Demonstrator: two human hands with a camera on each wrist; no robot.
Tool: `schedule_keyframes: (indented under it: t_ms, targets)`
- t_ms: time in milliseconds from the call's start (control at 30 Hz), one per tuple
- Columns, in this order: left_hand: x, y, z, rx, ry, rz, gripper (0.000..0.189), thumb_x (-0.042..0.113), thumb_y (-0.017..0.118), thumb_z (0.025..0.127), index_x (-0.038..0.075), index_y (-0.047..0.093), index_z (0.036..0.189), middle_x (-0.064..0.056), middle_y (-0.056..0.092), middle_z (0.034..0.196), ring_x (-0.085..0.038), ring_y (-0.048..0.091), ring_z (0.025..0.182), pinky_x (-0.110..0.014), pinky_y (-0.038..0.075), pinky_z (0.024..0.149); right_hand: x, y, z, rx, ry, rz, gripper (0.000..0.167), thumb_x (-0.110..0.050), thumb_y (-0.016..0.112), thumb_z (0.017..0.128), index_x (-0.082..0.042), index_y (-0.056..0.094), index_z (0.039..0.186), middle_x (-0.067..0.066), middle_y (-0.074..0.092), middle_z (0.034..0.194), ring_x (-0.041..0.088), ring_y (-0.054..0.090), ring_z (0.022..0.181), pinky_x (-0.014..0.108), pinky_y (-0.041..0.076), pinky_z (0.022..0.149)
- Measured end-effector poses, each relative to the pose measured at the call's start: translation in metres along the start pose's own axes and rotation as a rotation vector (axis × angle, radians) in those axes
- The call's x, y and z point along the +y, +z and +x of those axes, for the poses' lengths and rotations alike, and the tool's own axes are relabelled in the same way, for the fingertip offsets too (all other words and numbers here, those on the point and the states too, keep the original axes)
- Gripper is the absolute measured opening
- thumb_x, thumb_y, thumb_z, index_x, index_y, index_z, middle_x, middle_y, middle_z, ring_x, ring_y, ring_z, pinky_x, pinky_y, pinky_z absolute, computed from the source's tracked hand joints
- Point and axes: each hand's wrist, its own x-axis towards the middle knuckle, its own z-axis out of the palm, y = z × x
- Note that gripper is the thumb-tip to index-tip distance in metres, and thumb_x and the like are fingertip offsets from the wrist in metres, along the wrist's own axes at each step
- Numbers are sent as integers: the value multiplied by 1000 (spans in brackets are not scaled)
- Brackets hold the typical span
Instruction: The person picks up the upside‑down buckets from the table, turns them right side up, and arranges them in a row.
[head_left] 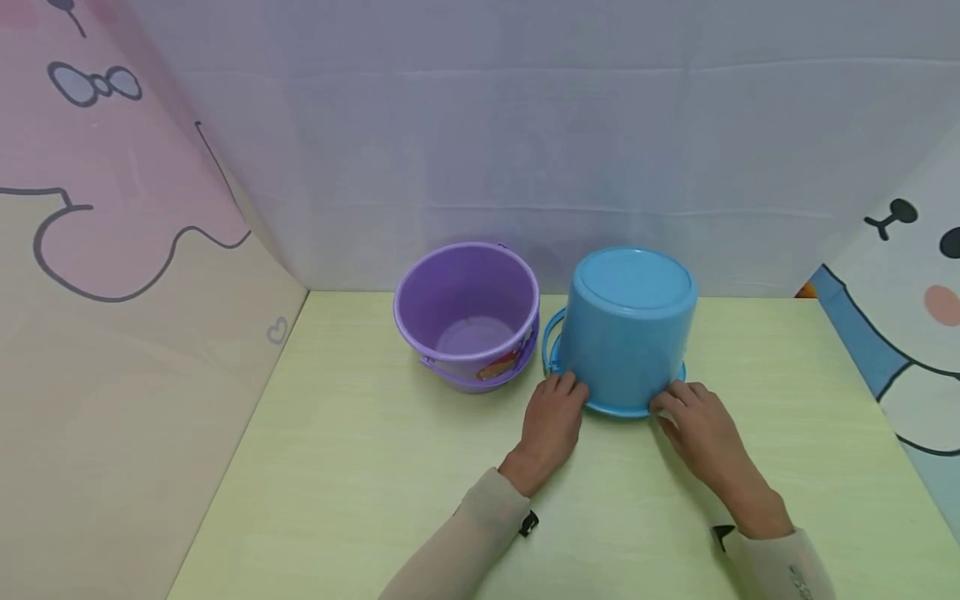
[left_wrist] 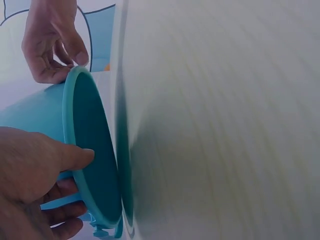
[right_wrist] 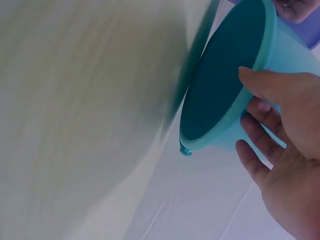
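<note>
A light-blue bucket (head_left: 628, 354) stands upside down, its base up and its mouth toward the table. My left hand (head_left: 552, 423) grips the near rim at its left side; in the left wrist view the thumb (left_wrist: 75, 156) lies over the rim's inner edge and the fingers are outside. On the right side of that rim my right hand (head_left: 703, 433) pinches it, thumb (right_wrist: 262, 82) inside and fingers along the outer wall. Both wrist views show the near rim tipped up off the tabletop, opening the dark inside. The bucket's handle (head_left: 550, 337) hangs at its left.
A purple bucket (head_left: 465, 287) stands upright just left of the blue one, mouth up, with a picture on its side. Behind both rises a pale curtain (head_left: 480, 142). Printed panels flank the pale yellow-green table (head_left: 322, 467).
</note>
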Motion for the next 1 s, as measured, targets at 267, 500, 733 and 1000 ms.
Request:
schedule_keyframes:
  t_ms: [267,500,733,1000]
  targets:
    - [1,-5,1,26,-6,-27,17,21,82,94,18,66,98,1,57,99,-17,57,94,-29,52,90,-1,-1,2,75,-14,-14,44,13,94,58,-6,66,85,10,63,88,35,60,82,50,51,65]
    - [0,-6,1,59,26,10,16,22,81,94,18,65,98,2,56,98,-16,57,93,-28,51,86,-2,-4,2,79,-9,4,45,14,95,58,-6,67,87,10,64,89,34,61,82,51,51,66]
    - [-1,-9,2,100,68,33,12,17,78,96,16,66,98,0,56,96,-16,58,91,-27,51,81,-3,-7,2,89,-15,38,48,17,94,58,-6,67,90,9,62,91,31,59,81,48,53,66]
    - [-2,-11,2,91,112,-18,13,4,74,96,13,67,101,-2,57,98,-16,57,90,-24,52,78,-3,-10,0,82,-33,45,47,18,92,60,-5,66,92,9,62,93,29,58,85,44,52,70]
